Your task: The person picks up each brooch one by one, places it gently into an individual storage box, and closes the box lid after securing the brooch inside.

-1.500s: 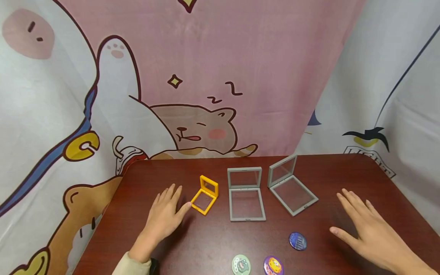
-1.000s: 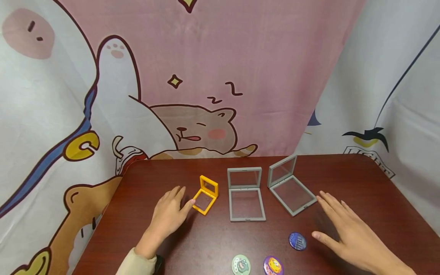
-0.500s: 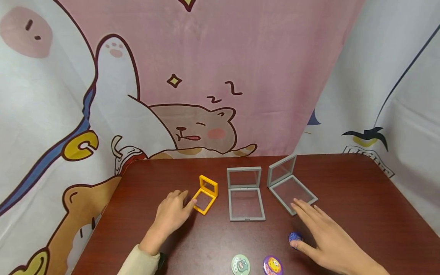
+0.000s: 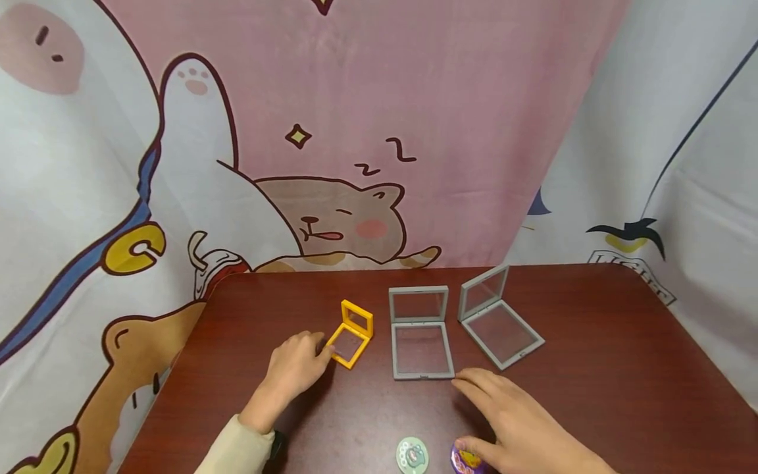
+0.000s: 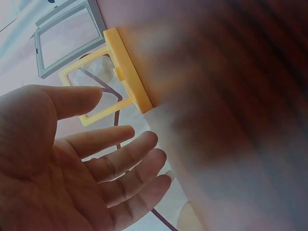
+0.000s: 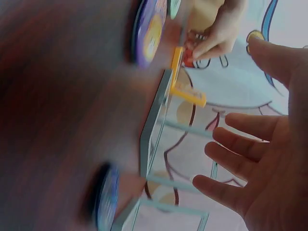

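Three hinged frames are set in a loose row on the table [image 4: 604, 349]: the yellow frame [image 4: 358, 331] on the person's left, the middle frame [image 4: 418, 322] next, the right frame [image 4: 482, 309] turned at an angle. On each, one panel is laid flat and the other is raised on the far side, presumably held up by a stiff hinge; the flat panels are thereby left accessible from the near side.

The left hand [image 4: 295, 366] is held low beside the yellow frame. Its thumb is seen over the near left edge; whether contact is made cannot be told. Nothing is gripped: the fingers are loosely bent, the thumb set apart. The position is judged suited to steadying so light a frame.

The right hand [image 4: 503, 418] is held above the table, fingers extended, nothing gripped. In the head view its thumb overlaps the purple badge [image 4: 464, 462], but a gap is shown by the right wrist view. The thumb's spread is judged wide enough to span a badge.

The green badge [image 4: 412, 455] is laid flat just beside the purple badge. The blue badge [image 6: 108, 198] is masked in the head view; by the right wrist camera it is found on the table, near the right frame. All badges are placed nearer the person, apparently for easy reach.
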